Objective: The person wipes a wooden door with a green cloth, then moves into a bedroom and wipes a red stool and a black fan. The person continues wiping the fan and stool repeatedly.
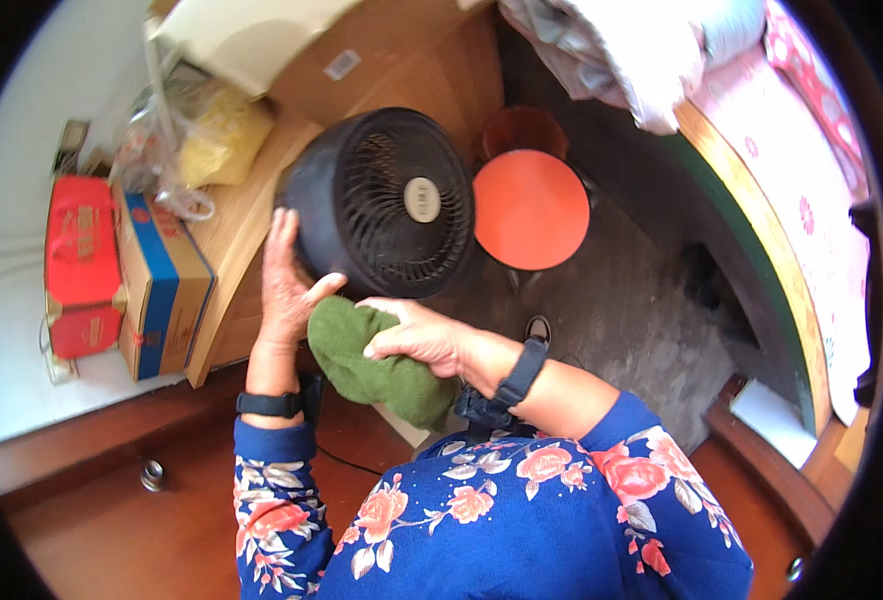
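A black round fan [404, 202] with a spiral grille and a pale centre badge is tilted in front of me. My left hand [288, 281] is spread against the lower left side of its housing, fingers along the side and thumb at the lower edge. What carries the fan's weight is hidden. Just below the fan, my right hand [419, 337] grips a bunched green cloth [366, 360], part of which hangs beneath the fingers. The cloth lies close to the fan's lower rim; whether they touch, I cannot tell.
A stool with an orange round seat [531, 210] stands right of the fan. Left are a wooden cabinet top [239, 210], a red gift box [85, 262], a cardboard box [164, 292] and a yellow bagged bundle [224, 135]. A bed [779, 165] lines the right side; a door [111, 525] is behind.
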Tool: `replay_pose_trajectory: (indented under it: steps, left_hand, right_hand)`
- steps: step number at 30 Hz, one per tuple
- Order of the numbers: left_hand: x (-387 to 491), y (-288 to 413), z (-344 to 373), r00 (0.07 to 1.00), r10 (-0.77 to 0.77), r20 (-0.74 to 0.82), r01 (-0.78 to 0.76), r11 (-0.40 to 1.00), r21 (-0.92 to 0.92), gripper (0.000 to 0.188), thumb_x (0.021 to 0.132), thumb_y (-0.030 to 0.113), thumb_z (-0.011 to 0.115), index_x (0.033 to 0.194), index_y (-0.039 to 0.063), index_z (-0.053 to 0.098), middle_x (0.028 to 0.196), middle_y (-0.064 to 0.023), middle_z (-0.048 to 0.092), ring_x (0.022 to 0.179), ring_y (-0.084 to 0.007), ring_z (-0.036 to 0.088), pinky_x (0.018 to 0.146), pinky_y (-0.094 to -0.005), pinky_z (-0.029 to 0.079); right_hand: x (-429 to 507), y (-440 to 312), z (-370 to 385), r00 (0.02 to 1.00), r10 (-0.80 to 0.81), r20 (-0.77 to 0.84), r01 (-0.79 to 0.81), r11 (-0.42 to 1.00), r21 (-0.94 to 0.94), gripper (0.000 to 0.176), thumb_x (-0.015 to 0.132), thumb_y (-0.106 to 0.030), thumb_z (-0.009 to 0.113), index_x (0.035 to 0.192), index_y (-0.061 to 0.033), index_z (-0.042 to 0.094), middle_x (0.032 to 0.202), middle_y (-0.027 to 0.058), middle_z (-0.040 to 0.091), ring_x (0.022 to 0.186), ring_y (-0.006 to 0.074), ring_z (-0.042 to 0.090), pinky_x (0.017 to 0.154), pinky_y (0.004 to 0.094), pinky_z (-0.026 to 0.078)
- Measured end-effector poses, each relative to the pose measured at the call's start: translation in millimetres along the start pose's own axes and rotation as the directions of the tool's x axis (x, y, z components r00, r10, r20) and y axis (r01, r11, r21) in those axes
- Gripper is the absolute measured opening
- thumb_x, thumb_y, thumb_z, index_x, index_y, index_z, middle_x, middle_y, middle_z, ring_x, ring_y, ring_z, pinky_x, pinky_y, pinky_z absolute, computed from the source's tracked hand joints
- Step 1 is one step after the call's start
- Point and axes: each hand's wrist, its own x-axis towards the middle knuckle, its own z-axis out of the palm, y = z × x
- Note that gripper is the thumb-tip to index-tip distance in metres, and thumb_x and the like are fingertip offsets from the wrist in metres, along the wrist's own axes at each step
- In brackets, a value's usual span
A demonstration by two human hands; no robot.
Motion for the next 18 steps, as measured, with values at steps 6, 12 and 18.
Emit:
replay_pose_trajectory:
  steps: [6,12,18]
  left_hand:
    - [-9,-17,-9,0.998,0.029,-0.064,-0.036,0.993,-0.113,0.062,0.079,0.031,0.060,0.132,0.009,0.036,0.138,-0.0180,0.029,0.129,-0.0324,0.026,0.105,-0.0391,0.021]
    - [-52,-27,7,0.888,-0.223,-0.402,0.061,0.924,-0.378,0.056,0.085,0.029,0.054,0.130,0.003,0.034,0.134,-0.0187,0.035,0.125,-0.0311,0.034,0.103,-0.0358,0.026]
    - [-135,-33,47,0.830,-0.503,-0.240,0.339,0.798,-0.499,0.055,0.080,0.021,0.060,0.126,0.002,0.037,0.126,-0.0188,0.043,0.117,-0.0312,0.042,0.098,-0.0372,0.034]
  right_hand:
    - [-25,-65,40,0.909,-0.391,-0.146,0.297,0.851,-0.434,0.048,0.069,-0.001,0.058,0.115,0.0007,0.046,0.103,0.0078,0.056,0.093,0.0150,0.054,0.082,0.0283,0.045]
    - [-15,-83,86,0.755,-0.623,-0.206,0.434,0.710,-0.555,0.047,0.071,0.001,0.057,0.116,0.0006,0.045,0.107,0.0098,0.055,0.097,0.0185,0.055,0.088,0.0311,0.044]
    - [24,-95,102,0.590,-0.802,0.092,0.418,0.206,-0.885,0.044,0.073,0.007,0.055,0.116,0.0007,0.048,0.106,0.0082,0.058,0.096,0.0149,0.055,0.087,0.0268,0.042]
